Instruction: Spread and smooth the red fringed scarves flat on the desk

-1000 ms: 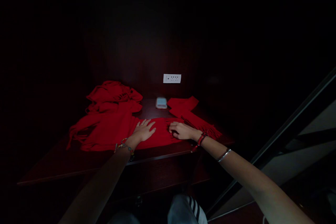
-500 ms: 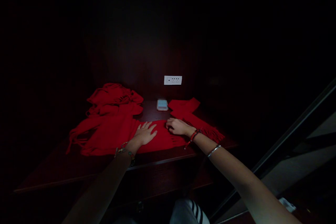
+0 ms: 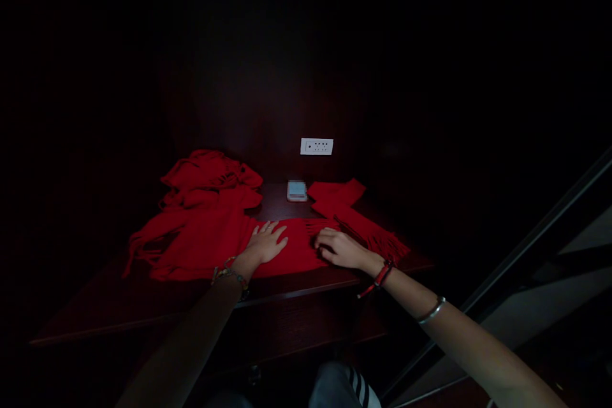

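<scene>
A red scarf [image 3: 294, 245] lies spread along the front of a dark wooden surface, its fringed end to the right. My left hand [image 3: 266, 245] rests flat on it, fingers spread. At the fringe is my right hand [image 3: 342, 247], with bent fingers closed around the strands; its fingertips are partly hidden. Behind and right of that hand, a second red scarf [image 3: 342, 194] lies folded, with fringe toward the front right. Heaped red scarves [image 3: 210, 172] sit at the back left, and the spread cloth runs up to them.
A small pale-blue-faced object [image 3: 297, 190], blurred, lies near the back wall. Above it a white power socket [image 3: 316, 146] is set in the dark wall. The front edge of the wooden surface [image 3: 109, 330] runs below my forearms. A slanting metal-edged frame [image 3: 516, 261] stands at the right.
My right hand has moved right and toward me, from the scarf's back edge down onto the fringe, whose strands now show more separately. My left hand stays put on the cloth.
</scene>
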`<action>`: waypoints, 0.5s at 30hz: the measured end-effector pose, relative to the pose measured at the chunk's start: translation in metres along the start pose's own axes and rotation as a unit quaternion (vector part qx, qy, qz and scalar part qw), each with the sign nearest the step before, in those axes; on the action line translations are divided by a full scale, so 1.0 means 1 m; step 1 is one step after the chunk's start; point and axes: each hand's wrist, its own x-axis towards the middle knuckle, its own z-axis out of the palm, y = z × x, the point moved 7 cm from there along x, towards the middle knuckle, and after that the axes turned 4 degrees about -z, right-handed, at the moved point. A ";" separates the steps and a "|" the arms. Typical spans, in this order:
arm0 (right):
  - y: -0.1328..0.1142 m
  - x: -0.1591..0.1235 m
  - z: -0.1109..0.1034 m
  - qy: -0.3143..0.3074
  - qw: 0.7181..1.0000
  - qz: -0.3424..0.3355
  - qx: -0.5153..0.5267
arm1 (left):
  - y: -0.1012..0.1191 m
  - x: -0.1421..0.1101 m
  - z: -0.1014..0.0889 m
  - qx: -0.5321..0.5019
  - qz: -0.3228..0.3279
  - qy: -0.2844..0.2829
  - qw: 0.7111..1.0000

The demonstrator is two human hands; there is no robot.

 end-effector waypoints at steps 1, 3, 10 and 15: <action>-0.010 -0.001 0.005 0.006 1.000 -0.009 0.016 | 0.000 -0.001 -0.001 -0.001 0.003 0.005 1.000; -0.018 -0.004 0.012 0.016 0.999 -0.006 0.046 | 0.001 -0.001 -0.001 -0.002 0.008 0.014 1.000; 0.019 0.008 0.001 0.066 0.992 0.103 0.043 | 0.001 -0.001 -0.001 -0.014 0.008 0.025 1.000; 0.038 0.010 0.042 -0.099 0.976 0.191 0.039 | -0.002 0.000 0.001 -0.007 -0.005 0.002 1.000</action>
